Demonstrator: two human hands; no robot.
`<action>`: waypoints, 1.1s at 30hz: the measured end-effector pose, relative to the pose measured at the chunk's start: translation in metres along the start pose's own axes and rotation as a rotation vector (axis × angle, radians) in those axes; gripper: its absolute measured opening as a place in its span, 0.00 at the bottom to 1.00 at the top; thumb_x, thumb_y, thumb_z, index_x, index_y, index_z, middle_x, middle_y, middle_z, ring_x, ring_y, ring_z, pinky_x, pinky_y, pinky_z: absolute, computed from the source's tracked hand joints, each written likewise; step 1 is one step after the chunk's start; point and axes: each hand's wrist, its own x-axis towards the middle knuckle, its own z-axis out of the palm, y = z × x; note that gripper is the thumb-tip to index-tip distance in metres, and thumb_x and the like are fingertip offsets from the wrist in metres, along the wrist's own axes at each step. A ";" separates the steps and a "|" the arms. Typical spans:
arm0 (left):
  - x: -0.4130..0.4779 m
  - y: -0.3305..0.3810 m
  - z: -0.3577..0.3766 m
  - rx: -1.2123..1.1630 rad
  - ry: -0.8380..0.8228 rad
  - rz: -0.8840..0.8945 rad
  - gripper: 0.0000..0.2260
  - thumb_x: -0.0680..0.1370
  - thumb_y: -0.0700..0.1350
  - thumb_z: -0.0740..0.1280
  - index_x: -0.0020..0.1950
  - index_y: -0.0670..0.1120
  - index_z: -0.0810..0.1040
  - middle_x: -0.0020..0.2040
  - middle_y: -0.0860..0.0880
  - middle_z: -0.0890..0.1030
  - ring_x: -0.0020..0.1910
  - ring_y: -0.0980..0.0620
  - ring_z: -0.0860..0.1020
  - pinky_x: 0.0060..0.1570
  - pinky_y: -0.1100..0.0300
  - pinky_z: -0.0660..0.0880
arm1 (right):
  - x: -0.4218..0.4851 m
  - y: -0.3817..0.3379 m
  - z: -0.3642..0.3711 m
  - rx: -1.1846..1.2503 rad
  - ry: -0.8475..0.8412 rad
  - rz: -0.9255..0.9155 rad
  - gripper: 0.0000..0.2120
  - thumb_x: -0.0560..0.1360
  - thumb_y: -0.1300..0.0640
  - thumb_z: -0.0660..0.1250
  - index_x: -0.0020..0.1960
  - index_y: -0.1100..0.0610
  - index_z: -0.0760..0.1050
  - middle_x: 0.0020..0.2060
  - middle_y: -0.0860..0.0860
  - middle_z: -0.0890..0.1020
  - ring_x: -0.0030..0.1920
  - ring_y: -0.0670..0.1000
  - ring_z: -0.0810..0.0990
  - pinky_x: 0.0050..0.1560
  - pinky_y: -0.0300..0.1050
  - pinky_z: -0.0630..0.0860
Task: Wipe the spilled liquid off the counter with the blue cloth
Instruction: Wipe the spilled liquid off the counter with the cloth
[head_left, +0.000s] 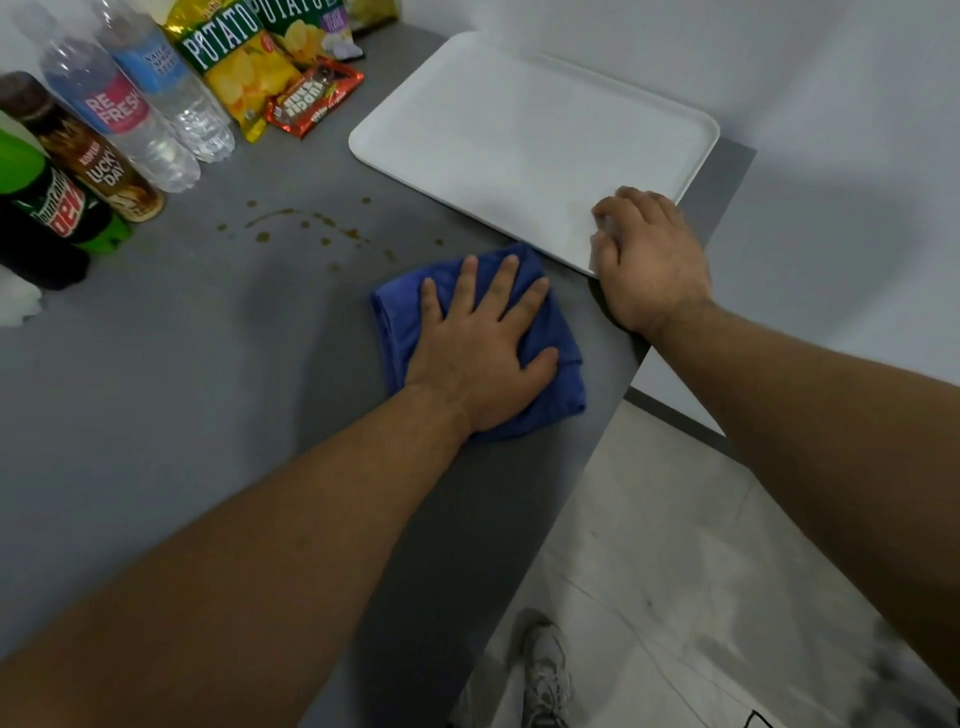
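The left hand (478, 343) lies flat on the blue cloth (397, 319), palm down, with the fingers straight and spread and the thumb out to the side. It presses on the cloth and does not grip it. The cloth is folded into a rough square on the grey worktop (182, 374), just in front of the near long edge of the white tray (519, 130), and its far corner almost touches that edge.

The right hand (649, 260) is at the tray's near right corner, by the edge of the worktop. Its fingers are bent over the rim onto the tray's surface, holding the corner. The thumb is hidden under the hand.

The spilled liquid (275, 213) is a brownish streak with scattered drops on the worktop, to the left of the tray's near edge. It runs from beyond the cloth's far left corner out to the left, and the cloth lies apart from most of it.

Further left of the tray stand a Mountain Dew bottle (57, 208), a Lucky Day bottle (98, 171) and two clear water bottles (114, 114) (176, 88). Two potato chip bags (234, 67) (301, 26) and a red fudge bar wrapper (311, 98) lie near the tray's far left corner. Below the worktop edge, a grey shoe (545, 670) stands on the pale tiled floor (701, 571).
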 end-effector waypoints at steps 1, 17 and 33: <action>0.002 0.009 0.001 0.009 -0.004 0.006 0.34 0.80 0.69 0.49 0.84 0.59 0.48 0.86 0.50 0.46 0.84 0.39 0.43 0.77 0.28 0.43 | 0.000 0.000 0.000 0.007 0.000 0.003 0.18 0.84 0.54 0.57 0.70 0.58 0.75 0.71 0.56 0.76 0.72 0.59 0.70 0.75 0.56 0.65; -0.021 0.029 0.010 0.009 0.013 -0.008 0.34 0.79 0.70 0.45 0.83 0.61 0.46 0.86 0.49 0.44 0.84 0.39 0.42 0.77 0.28 0.42 | 0.001 0.001 0.002 0.014 -0.016 0.009 0.17 0.85 0.55 0.56 0.69 0.58 0.76 0.69 0.55 0.77 0.70 0.59 0.71 0.73 0.58 0.65; -0.079 -0.068 0.011 -0.047 0.114 -0.169 0.34 0.80 0.69 0.49 0.84 0.59 0.48 0.86 0.55 0.45 0.84 0.47 0.41 0.81 0.38 0.44 | 0.008 -0.040 0.007 -0.100 0.008 0.008 0.19 0.87 0.49 0.52 0.66 0.55 0.77 0.67 0.53 0.79 0.69 0.58 0.74 0.80 0.68 0.50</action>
